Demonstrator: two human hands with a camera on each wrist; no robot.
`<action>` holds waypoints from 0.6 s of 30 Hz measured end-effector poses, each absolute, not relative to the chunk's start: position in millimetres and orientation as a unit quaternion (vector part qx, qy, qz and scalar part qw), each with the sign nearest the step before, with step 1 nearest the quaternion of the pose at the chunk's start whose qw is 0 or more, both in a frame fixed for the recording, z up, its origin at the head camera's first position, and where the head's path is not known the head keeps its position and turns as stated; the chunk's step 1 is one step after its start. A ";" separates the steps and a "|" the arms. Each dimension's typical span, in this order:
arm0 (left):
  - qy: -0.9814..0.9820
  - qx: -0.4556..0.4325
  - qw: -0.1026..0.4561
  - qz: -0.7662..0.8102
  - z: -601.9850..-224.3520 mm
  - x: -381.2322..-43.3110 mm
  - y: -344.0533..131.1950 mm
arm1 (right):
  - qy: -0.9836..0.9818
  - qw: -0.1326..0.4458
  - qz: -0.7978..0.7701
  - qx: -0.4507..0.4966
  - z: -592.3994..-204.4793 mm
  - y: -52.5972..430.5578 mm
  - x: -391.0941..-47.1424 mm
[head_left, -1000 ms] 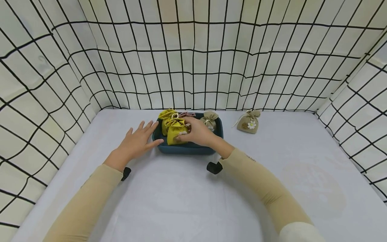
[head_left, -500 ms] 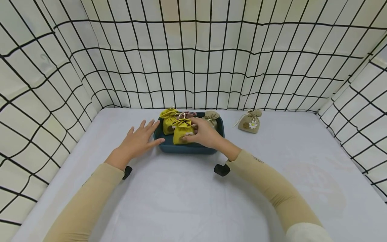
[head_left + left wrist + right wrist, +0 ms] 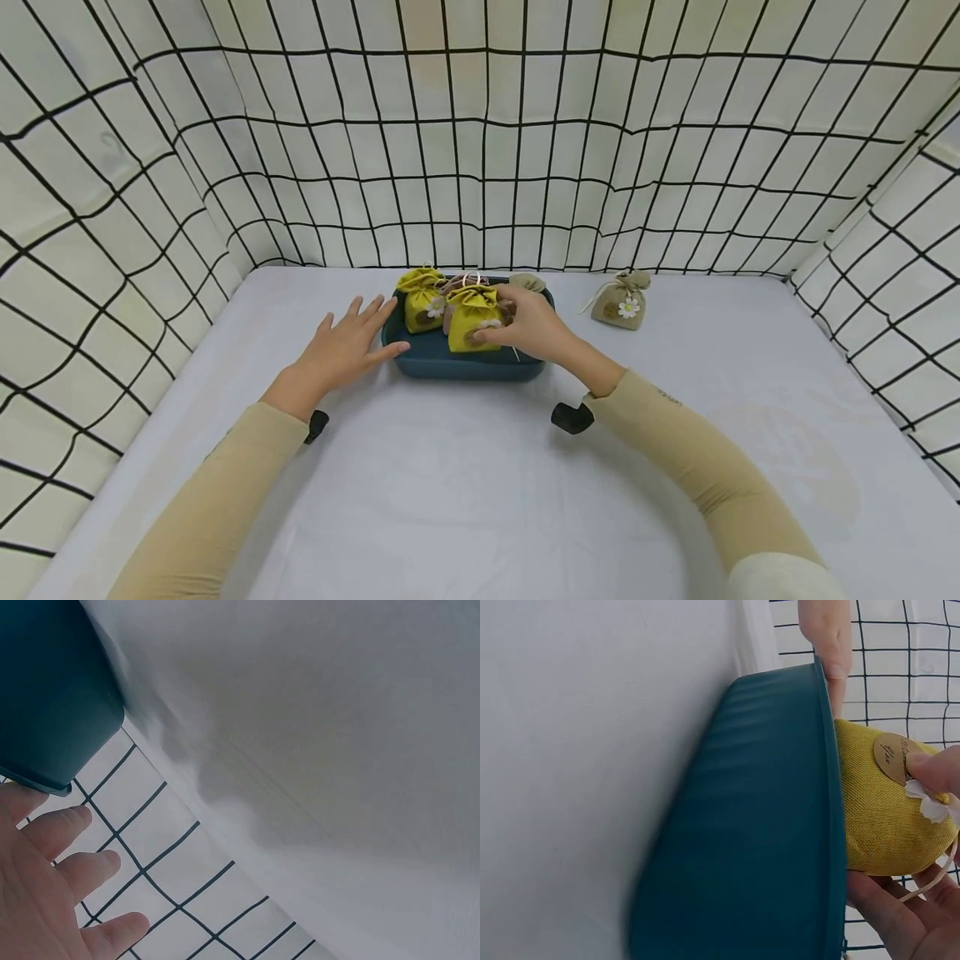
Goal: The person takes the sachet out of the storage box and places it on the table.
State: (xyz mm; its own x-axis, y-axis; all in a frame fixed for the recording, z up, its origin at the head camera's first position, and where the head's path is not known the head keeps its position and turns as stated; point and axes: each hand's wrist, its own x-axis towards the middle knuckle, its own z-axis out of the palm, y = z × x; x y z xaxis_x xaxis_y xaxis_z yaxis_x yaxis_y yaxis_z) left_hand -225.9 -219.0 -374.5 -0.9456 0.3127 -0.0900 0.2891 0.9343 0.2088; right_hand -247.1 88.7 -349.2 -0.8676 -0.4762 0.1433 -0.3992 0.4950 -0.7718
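Observation:
My right hand (image 3: 534, 327) pinches a yellow drawstring pouch (image 3: 472, 320) between thumb and fingers, over the front of a dark teal bin (image 3: 465, 367). In the right wrist view this pouch (image 3: 889, 817) shows a round brown label and a white flower, with a cord hanging near my fingers. My left hand (image 3: 341, 350) has its fingers spread, fingertips right at the bin's left rim. Inside the bin a second yellow pouch (image 3: 422, 300) stands at the left. Behind the held pouch, a pinkish pouch (image 3: 450, 287) is partly hidden, and a beige pouch (image 3: 528, 282) shows only its top.
Another beige pouch (image 3: 618, 302) with a white flower sits on the white-covered table (image 3: 465, 483), right of the bin. White walls with a black grid (image 3: 495, 150) enclose the table at the back and sides.
My right hand has moved right and slightly up with the yellow pouch, away from the other yellow one. The pouch now covers more of the beige one. My left hand stays at the rim.

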 end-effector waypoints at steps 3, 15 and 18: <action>0.982 0.152 0.060 0.098 -374.5 -226.2 -218.7 | 0.864 0.041 -0.433 -0.253 -346.9 93.7 -246.7; 0.981 0.153 0.060 0.103 -373.5 -224.5 -217.5 | 0.872 0.030 -0.424 -0.244 -341.3 117.4 -238.0; 0.981 0.153 0.058 0.103 -374.0 -224.2 -217.1 | 0.871 0.029 -0.424 -0.245 -341.2 122.4 -235.2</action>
State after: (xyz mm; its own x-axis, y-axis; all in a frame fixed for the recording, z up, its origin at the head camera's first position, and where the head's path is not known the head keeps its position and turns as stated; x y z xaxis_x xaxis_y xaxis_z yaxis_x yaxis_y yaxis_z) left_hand -224.2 -217.1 -374.0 -0.9466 0.3115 -0.0832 0.2873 0.9321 0.2205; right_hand -235.2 122.4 -341.2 -0.8784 -0.4510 0.1579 -0.4024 0.5201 -0.7534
